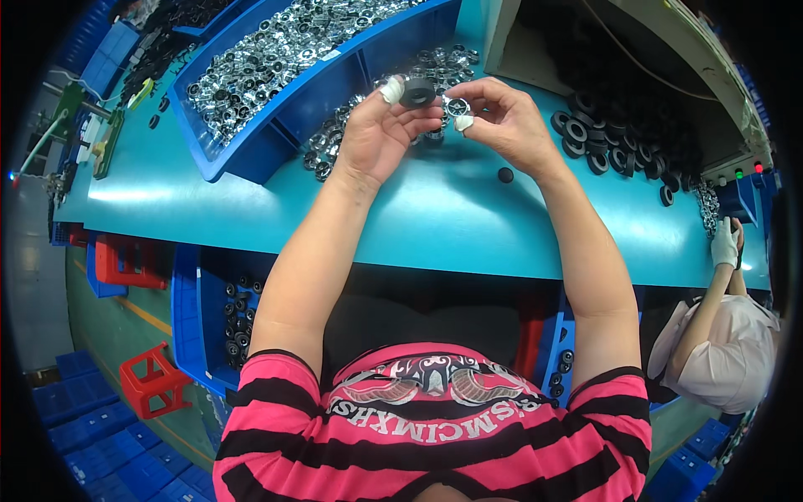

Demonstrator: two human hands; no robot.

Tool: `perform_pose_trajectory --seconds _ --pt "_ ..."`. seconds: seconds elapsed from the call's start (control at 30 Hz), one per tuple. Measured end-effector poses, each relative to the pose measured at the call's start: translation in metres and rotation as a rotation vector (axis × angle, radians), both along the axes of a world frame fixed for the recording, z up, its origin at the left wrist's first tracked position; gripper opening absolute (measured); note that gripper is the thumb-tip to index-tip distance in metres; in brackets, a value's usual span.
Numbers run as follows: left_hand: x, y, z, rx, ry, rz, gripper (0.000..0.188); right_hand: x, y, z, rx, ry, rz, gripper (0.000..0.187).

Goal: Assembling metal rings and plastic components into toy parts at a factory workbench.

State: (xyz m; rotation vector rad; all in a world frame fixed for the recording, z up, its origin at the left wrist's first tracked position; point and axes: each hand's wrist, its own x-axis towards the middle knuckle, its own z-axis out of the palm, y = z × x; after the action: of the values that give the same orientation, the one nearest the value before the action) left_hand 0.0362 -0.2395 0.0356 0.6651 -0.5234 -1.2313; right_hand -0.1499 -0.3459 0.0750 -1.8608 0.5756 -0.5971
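Observation:
My left hand (pixel 381 134) grips a small black rubber tyre (pixel 417 92) between its wrapped thumb and its fingers. Close beside it, my right hand (pixel 502 117) pinches a shiny silver toy wheel rim (pixel 457 108) with spokes. White wrapping covers both thumb tips. Tyre and rim are held apart, a small gap between them, above the teal table (pixel 435 209). Behind my hands lies a loose heap of chrome rims (pixel 439 63). A small round black piece (pixel 505 175) rests on the table below my right hand.
A blue bin (pixel 209 155) full of chrome rims stands at the back left. Black tyres (pixel 598 138) are heaped at the right by a pale machine housing (pixel 686 75). Blue crates with wheels (pixel 238 314) sit under the table edge. A co-worker (pixel 719 335) works at the far right.

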Motion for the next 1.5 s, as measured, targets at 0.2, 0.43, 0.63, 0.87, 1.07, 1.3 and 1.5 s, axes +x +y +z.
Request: perform_pose_trajectory --seconds 0.2,0.43,0.63,0.87,1.07,1.3,1.5 --pt "0.005 0.001 -0.002 0.009 0.127 -0.087 0.039 0.005 0.002 -0.005 0.174 -0.186 -0.023 0.043" --pt "0.003 0.001 -0.003 -0.015 0.106 -0.110 0.034 0.004 0.002 -0.003 0.123 -0.155 -0.032 0.040" --pt "0.001 0.002 0.000 -0.061 0.061 -0.158 0.042 0.005 0.005 -0.006 -0.012 -0.243 -0.074 0.035" --pt "-0.010 0.001 0.001 -0.045 -0.208 -0.074 0.038 0.006 0.016 0.001 -0.340 -0.206 -0.104 0.031" --pt "-0.016 0.000 -0.001 -0.021 -0.398 0.000 0.039 0.006 0.015 0.000 -0.370 -0.197 -0.135 0.028" --pt "-0.019 0.001 0.000 -0.013 -0.533 0.019 0.037 0.005 0.018 0.001 -0.419 -0.142 -0.183 0.028" --pt "-0.030 0.003 0.006 0.068 -0.593 0.108 0.033 0.009 0.022 -0.002 -0.448 -0.107 -0.144 0.034"
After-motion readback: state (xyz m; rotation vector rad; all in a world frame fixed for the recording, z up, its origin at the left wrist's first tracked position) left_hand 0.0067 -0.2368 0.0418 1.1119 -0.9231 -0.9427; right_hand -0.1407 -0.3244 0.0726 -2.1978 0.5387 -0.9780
